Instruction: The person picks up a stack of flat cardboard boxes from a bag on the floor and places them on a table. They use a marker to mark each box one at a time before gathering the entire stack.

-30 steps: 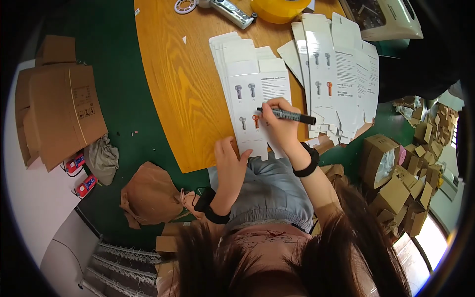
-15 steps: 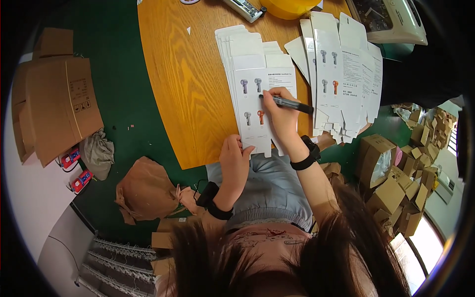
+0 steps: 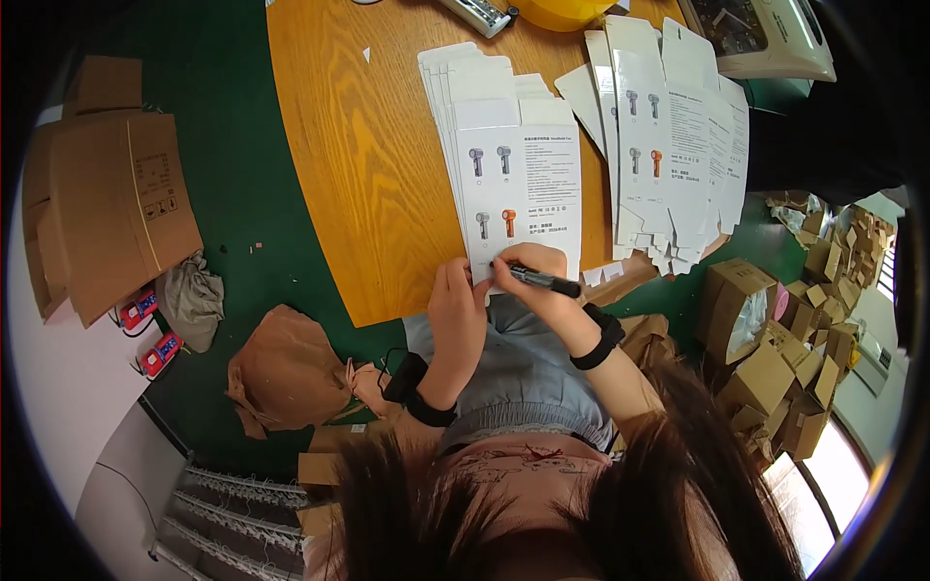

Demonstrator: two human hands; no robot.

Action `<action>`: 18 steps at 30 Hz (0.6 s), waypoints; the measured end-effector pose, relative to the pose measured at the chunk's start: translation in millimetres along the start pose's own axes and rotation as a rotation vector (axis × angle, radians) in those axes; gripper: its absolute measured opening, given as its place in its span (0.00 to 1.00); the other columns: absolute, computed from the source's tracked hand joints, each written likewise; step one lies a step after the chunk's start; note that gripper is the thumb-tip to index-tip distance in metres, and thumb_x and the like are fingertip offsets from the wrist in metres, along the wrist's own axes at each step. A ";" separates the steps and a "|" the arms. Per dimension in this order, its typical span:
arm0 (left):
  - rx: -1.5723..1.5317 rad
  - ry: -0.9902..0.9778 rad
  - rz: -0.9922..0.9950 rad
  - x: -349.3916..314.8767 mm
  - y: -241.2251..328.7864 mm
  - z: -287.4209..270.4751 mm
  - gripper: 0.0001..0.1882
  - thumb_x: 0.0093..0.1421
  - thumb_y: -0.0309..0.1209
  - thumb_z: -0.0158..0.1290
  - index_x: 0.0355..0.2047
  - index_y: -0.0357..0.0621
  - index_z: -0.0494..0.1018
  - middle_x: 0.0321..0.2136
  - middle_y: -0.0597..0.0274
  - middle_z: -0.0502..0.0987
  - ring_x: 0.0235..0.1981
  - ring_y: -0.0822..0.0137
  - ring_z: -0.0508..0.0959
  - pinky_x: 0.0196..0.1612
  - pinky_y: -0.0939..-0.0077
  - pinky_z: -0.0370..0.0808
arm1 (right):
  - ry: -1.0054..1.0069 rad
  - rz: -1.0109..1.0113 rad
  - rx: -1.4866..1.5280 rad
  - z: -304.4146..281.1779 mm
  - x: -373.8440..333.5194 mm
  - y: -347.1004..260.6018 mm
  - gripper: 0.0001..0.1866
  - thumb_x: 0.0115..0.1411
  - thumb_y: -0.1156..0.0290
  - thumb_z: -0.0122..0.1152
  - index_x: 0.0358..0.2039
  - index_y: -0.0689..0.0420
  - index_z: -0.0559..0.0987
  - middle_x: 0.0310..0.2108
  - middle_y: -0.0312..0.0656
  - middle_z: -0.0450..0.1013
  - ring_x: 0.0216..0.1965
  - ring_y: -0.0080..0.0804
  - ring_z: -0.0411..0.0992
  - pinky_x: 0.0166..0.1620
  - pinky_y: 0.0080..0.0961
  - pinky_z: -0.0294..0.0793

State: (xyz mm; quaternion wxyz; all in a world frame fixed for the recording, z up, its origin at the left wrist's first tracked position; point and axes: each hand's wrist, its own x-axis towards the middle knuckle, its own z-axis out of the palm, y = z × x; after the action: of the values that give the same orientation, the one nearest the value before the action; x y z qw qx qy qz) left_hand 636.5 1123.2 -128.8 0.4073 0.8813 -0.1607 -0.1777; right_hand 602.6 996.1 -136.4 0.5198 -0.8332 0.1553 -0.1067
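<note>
A stack of flat white box cartons (image 3: 504,136) lies on the wooden table (image 3: 358,194) in front of me. The top one is printed with small handheld fans, one of them orange. My right hand (image 3: 550,305) grips a black marker pen (image 3: 554,282), its tip at the lower left of the top carton, below the fan pictures. My left hand (image 3: 455,315) is closed on the stack's lower left corner, thumb on top; some of its fingertips are hidden. To the right, a second fanned-out stack of the same cartons (image 3: 644,198) lies apart from both hands.
At the table's far side are a yellow round container (image 3: 562,14), a grey-white device (image 3: 480,14) and a pale appliance with a dark dial window (image 3: 741,34). A large cardboard box (image 3: 111,213) stands left; several cartons (image 3: 760,373) pile up right. Brown paper (image 3: 291,373) lies on the floor.
My right hand has moved down toward me with the marker pen, from beside the upper fan pictures to the carton's lower part. My left hand stays at the corner.
</note>
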 end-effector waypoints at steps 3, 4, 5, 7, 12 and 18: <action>-0.009 0.009 -0.011 0.7 -2.5 -0.4 0.16 0.45 0.21 0.55 0.32 0.38 0.61 0.23 0.55 0.64 0.24 0.55 0.68 0.24 0.68 0.65 | -0.006 0.068 0.054 1.4 -0.1 -0.4 0.04 0.48 0.76 0.58 0.20 0.62 0.74 0.16 0.37 0.70 0.17 0.18 0.68 0.21 0.16 0.66; -0.014 0.014 -0.015 0.7 -3.0 -1.2 0.16 0.44 0.21 0.55 0.32 0.38 0.62 0.23 0.55 0.63 0.24 0.56 0.68 0.24 0.68 0.65 | -0.009 0.101 0.081 1.3 -0.3 -0.9 0.04 0.48 0.76 0.57 0.21 0.63 0.73 0.16 0.37 0.70 0.17 0.18 0.68 0.21 0.16 0.66; -0.014 0.016 -0.014 0.6 -2.5 -3.5 0.16 0.44 0.21 0.55 0.32 0.38 0.62 0.23 0.55 0.63 0.24 0.56 0.68 0.24 0.68 0.65 | -0.009 0.099 0.082 0.5 -0.6 -1.2 0.04 0.48 0.76 0.57 0.21 0.63 0.73 0.16 0.37 0.70 0.17 0.18 0.68 0.21 0.16 0.66; -0.067 0.037 -0.052 0.3 1.4 -9.8 0.15 0.45 0.20 0.55 0.33 0.37 0.63 0.24 0.56 0.66 0.23 0.61 0.70 0.23 0.72 0.65 | -0.019 0.288 0.388 -4.7 -3.4 -0.3 0.05 0.51 0.74 0.55 0.22 0.61 0.72 0.17 0.39 0.71 0.18 0.19 0.68 0.21 0.16 0.66; -0.408 -0.203 -0.415 4.3 6.1 -35.5 0.13 0.47 0.20 0.55 0.34 0.35 0.65 0.28 0.59 0.72 0.26 0.73 0.72 0.27 0.80 0.68 | 0.037 0.424 0.712 -10.9 -11.9 -9.4 0.05 0.53 0.74 0.53 0.24 0.60 0.68 0.19 0.41 0.70 0.17 0.21 0.67 0.20 0.16 0.66; -0.905 -0.270 -0.331 1.0 73.6 -67.2 0.14 0.50 0.22 0.55 0.36 0.31 0.66 0.30 0.58 0.74 0.30 0.76 0.72 0.33 0.84 0.70 | 0.681 -0.164 0.554 -116.1 -14.9 -62.3 0.06 0.53 0.70 0.50 0.24 0.55 0.65 0.15 0.35 0.63 0.13 0.19 0.59 0.14 0.12 0.57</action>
State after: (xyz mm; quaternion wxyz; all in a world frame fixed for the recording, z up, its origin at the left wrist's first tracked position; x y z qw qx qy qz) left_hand 657.0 1121.8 -31.3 0.6907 0.5990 0.0230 -0.4044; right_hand 558.6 930.5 -29.8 0.6324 -0.5893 0.2166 -0.4537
